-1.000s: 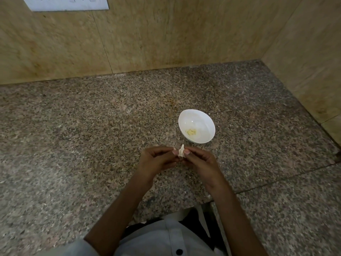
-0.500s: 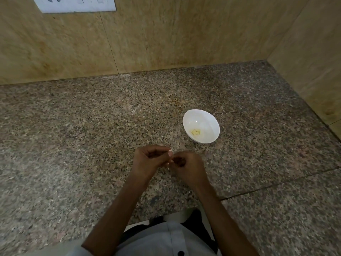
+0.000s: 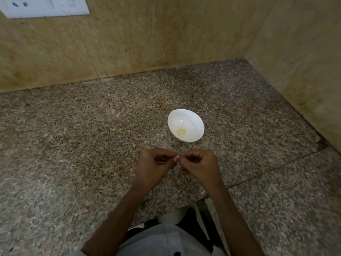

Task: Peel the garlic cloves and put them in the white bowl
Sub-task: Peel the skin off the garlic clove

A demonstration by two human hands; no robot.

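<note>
A small white bowl (image 3: pixel 191 121) stands on the speckled granite counter (image 3: pixel 73 145), with a few pale yellow peeled garlic pieces (image 3: pixel 181 131) at its bottom. Just in front of it, my left hand (image 3: pixel 154 166) and my right hand (image 3: pixel 200 167) meet fingertip to fingertip above the counter. Between the fingertips they pinch a tiny garlic clove (image 3: pixel 178 156), of which only a pale sliver shows. The fingers of both hands are curled, and they hide most of the clove.
Beige stone walls close the counter at the back and on the right, forming a corner. A white switch plate (image 3: pixel 44 6) sits on the back wall at the upper left. The counter's front edge, with a seam, runs close to my body.
The white clove that stuck up between my fingertips a second ago is now almost hidden. My hands have turned so the knuckles face up, still held together in front of the bowl.
</note>
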